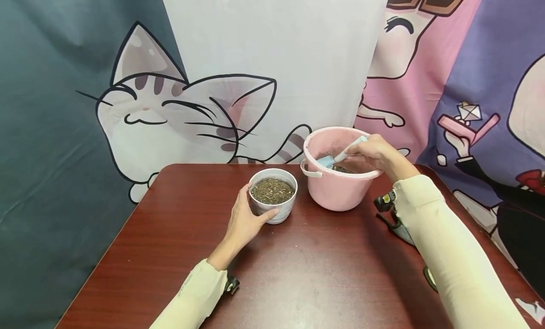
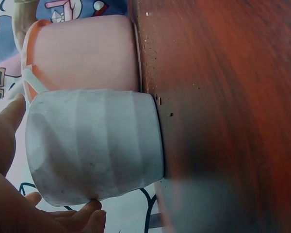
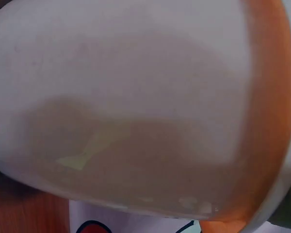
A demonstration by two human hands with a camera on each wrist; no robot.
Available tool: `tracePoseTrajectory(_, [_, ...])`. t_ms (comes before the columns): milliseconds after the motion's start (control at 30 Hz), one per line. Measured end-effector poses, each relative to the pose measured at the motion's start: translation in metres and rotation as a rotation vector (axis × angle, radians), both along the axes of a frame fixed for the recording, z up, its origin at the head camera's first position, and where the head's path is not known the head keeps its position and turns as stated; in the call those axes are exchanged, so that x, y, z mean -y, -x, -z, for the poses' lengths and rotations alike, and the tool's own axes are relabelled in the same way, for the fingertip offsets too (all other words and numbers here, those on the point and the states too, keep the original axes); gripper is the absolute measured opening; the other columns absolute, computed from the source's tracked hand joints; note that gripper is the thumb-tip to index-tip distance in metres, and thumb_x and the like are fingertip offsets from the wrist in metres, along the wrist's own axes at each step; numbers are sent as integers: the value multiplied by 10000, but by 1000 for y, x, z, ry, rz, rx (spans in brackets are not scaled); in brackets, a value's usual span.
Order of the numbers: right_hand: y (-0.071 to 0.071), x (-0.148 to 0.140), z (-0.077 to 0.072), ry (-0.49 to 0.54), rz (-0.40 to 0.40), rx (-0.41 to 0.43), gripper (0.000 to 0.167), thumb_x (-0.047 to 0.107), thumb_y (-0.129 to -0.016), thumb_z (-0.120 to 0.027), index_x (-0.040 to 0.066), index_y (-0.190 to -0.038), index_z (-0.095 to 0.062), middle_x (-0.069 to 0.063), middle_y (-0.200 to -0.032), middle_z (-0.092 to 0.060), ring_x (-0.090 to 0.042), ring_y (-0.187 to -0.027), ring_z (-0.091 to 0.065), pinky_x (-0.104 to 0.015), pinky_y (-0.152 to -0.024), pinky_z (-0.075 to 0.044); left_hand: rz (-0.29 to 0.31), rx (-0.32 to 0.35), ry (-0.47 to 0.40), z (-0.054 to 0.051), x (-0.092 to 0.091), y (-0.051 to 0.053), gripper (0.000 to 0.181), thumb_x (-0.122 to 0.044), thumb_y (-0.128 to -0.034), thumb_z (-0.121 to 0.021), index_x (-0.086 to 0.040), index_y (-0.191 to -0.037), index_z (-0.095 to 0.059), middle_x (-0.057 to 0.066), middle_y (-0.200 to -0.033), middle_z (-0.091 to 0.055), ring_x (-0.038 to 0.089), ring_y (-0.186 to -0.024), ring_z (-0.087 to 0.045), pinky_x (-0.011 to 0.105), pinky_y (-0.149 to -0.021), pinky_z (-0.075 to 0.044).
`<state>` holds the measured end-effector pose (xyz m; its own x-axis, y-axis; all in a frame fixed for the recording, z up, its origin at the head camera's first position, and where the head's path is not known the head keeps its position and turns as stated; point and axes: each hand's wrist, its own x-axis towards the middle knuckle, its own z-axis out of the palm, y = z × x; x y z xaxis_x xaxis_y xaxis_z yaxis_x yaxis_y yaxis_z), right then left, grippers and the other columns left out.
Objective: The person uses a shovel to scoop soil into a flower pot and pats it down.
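A white plant pot stands upright on the table, filled with dark soil. My left hand holds its side, fingers at the far left and thumb across the front. In the left wrist view the ribbed pot fills the middle, with fingers around its rim end. To the pot's right is a pink bucket with soil low inside. My right hand reaches over its rim and grips a light-blue hand trowel, blade down in the bucket. The right wrist view shows mostly bucket wall.
The dark red wooden table carries a few crumbs of soil. A grey item and a green-edged object lie partly hidden beside the right arm. A printed cloth hangs behind the table.
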<state>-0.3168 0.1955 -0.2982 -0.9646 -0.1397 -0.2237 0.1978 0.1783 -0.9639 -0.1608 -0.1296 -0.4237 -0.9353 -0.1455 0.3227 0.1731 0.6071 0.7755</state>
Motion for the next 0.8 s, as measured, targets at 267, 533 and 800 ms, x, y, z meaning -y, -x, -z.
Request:
tracePoseTrajectory(267, [-5,1,1,-164,41,-101,354,-13,-853,-709,-103,-1146,-533,-123,-984,-595,-91,-772,-657,-292,-826,-557,-5,1,5,3,3,-2,1018,-509,-708,-866,-105,-1485,-346,131,-1454,-464,315,-1332,-464,516,-1037,-396])
tracePoseTrajectory(533, [-17,-4,-5,-573,71,-384,485,161,-850,-732,-56,-1264,-603,-236,-1163,-680,-338,-1077,-645,-440,-954,-483,-17,-14,27,3,7,-2,993,-501,-705,-869,-115,-1467,-363,128,-1404,-485,329,-1234,-526,524,-959,-439])
tracePoseTrajectory(800, [-48,-10,-5,-566,154,-551,359,262,-911,-691,35,-1189,-670,-170,-1141,-710,-249,-1062,-657,-342,-879,-478,-21,12,61,3,9,-6,1012,-525,-734,-838,-91,-1494,-329,154,-1501,-400,360,-1352,-435,577,-1024,-385])
